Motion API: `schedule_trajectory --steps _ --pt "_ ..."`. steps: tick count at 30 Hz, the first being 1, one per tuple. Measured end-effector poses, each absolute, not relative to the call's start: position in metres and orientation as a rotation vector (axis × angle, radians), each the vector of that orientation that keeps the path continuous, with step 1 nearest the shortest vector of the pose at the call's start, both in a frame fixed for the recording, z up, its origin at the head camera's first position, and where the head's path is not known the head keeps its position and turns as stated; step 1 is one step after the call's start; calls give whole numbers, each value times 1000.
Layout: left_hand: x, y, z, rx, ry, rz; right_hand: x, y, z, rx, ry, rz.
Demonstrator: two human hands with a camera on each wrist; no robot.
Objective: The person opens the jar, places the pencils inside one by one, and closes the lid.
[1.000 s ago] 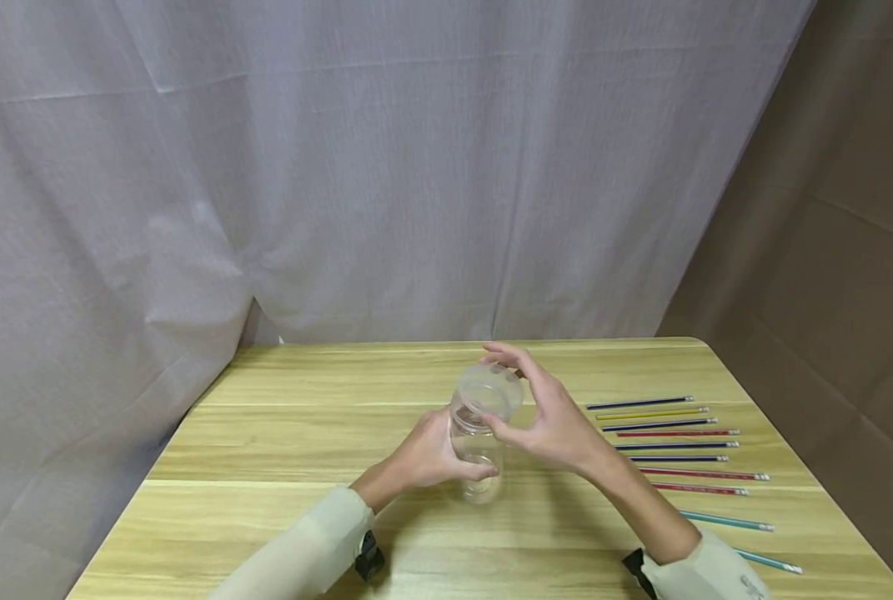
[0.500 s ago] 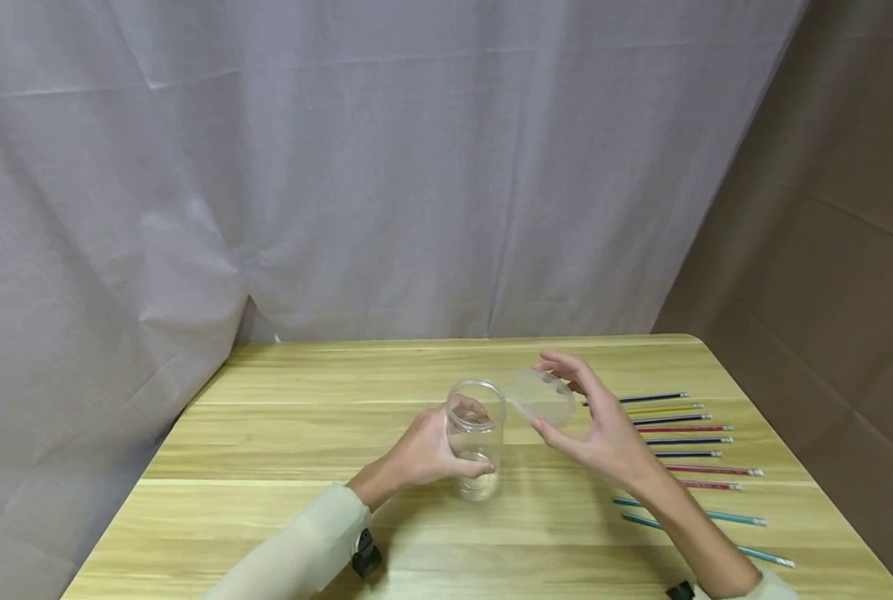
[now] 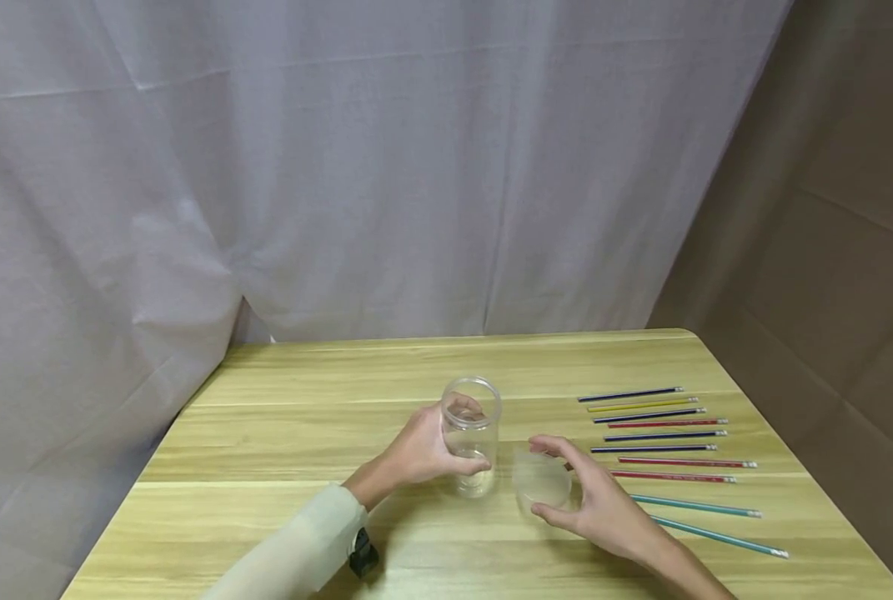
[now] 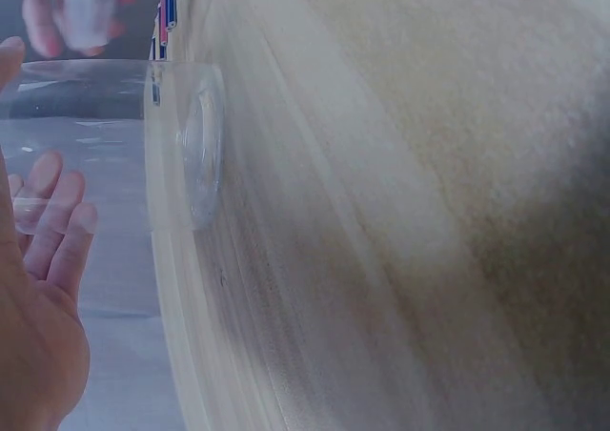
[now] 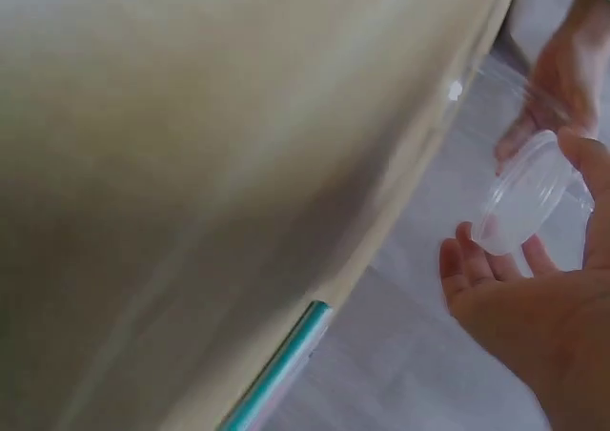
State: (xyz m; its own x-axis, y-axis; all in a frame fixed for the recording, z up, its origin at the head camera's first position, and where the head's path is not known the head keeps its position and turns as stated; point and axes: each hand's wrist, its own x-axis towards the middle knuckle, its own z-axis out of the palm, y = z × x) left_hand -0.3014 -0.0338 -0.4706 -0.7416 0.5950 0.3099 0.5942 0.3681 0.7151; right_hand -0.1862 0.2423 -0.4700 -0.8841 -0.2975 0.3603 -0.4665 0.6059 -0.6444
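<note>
A clear plastic jar (image 3: pixel 470 442) stands upright near the table's middle, its round mouth uncovered. My left hand (image 3: pixel 425 446) grips it from the left, thumb in front and fingers wrapped behind, seen through the clear wall. In the left wrist view the jar (image 4: pixel 114 145) shows its base at the table. Just right of the jar, my right hand (image 3: pixel 592 504) holds a round translucent lid (image 3: pixel 542 479) by its edge, thumb on the near side and fingers on the far side. The right wrist view shows this lid (image 5: pixel 524 197) tilted between thumb and fingers.
Several pencils with eraser ends lie in a row on the right of the wooden table (image 3: pixel 266 433): dark blue, a yellow pencil (image 3: pixel 641 405), red, and a teal pencil (image 3: pixel 719 536) nearest me. A grey curtain (image 3: pixel 371 167) hangs behind the table.
My right hand has lifted the lid off the jar's mouth, moved it to the right, then brought it down and nearer me. My left hand keeps its grip on the jar.
</note>
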Motion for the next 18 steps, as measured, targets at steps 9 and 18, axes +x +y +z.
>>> schedule_trajectory --steps 9,18 --pt "-302 -34 -470 1117 2589 1366 -180 245 -479 618 -2775 1192" --pt "-301 -33 -470 1124 2604 1352 -178 247 -482 629 -2850 1101"
